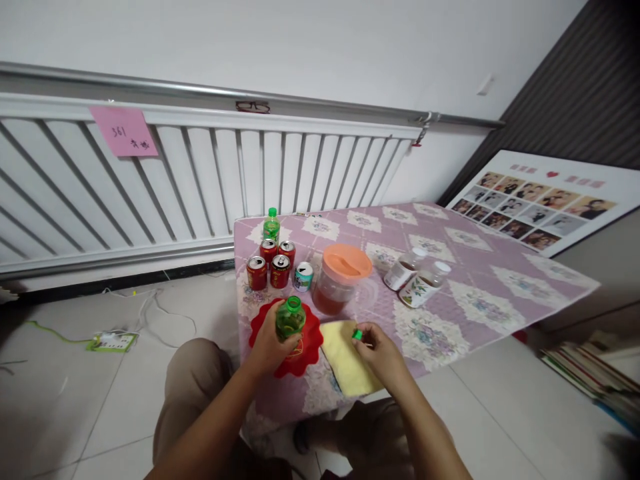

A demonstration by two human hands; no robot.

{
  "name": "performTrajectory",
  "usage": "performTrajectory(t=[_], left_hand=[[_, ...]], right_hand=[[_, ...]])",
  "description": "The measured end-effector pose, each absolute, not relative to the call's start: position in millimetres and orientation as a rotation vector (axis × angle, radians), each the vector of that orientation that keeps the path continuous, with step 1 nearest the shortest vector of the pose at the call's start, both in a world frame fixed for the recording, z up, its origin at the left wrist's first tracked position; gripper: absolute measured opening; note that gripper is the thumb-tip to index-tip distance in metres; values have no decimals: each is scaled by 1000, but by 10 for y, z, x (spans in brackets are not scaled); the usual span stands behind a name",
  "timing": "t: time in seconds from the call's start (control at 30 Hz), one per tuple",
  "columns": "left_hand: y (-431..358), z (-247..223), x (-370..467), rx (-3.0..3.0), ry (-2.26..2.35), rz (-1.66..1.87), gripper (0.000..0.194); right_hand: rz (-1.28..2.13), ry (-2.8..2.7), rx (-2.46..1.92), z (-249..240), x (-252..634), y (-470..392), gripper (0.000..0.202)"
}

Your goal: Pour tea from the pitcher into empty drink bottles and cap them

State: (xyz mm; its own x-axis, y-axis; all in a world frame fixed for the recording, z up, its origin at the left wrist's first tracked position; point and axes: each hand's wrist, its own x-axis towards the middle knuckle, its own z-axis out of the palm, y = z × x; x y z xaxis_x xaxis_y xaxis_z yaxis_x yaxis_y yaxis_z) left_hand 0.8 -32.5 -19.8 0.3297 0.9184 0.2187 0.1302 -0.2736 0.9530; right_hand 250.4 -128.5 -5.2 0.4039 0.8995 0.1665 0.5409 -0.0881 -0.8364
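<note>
The left hand (270, 343) grips a green bottle (291, 320), fingers curled round its left side and thumb across the near side; the fingers behind it are partly hidden. The bottle's mouth is uncovered, and it stands over the red mat (314, 333) at the near left of the table (480, 267); whether its base touches the mat I cannot tell. The right hand (380, 348) pinches a green cap (357, 335) between thumb and fingertips, above the yellow cloth (347, 360) just right of the mat. Beyond the mat, four red cans (257, 275) stand close together, with a teal can (303, 278) beside them and a capped green bottle (271, 227) behind. Right of the teal can is a pitcher (327, 298) of brownish liquid under an orange lid (350, 262). Farther right, two white-capped bottles (423, 287) with white labels stand side by side. A radiator (280, 167) runs along the wall behind, with glasses (253, 107) on top and a pink note (124, 132) on its front.
</note>
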Motion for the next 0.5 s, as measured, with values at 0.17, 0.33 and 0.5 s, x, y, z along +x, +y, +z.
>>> performTrajectory(t=[0.17, 0.33, 0.5], left_hand=[[-340, -183, 2, 1641, 989, 1039, 79], [-351, -143, 3, 1665, 997, 1048, 77], [-355, -137, 2, 1683, 1010, 1043, 74]], right_hand=[[408, -1291, -1801, -229, 2413, -1238, 17], [264, -1346, -1867, -292, 2359, -1206, 7], [179, -1359, -1932, -363, 2386, -1271, 9]])
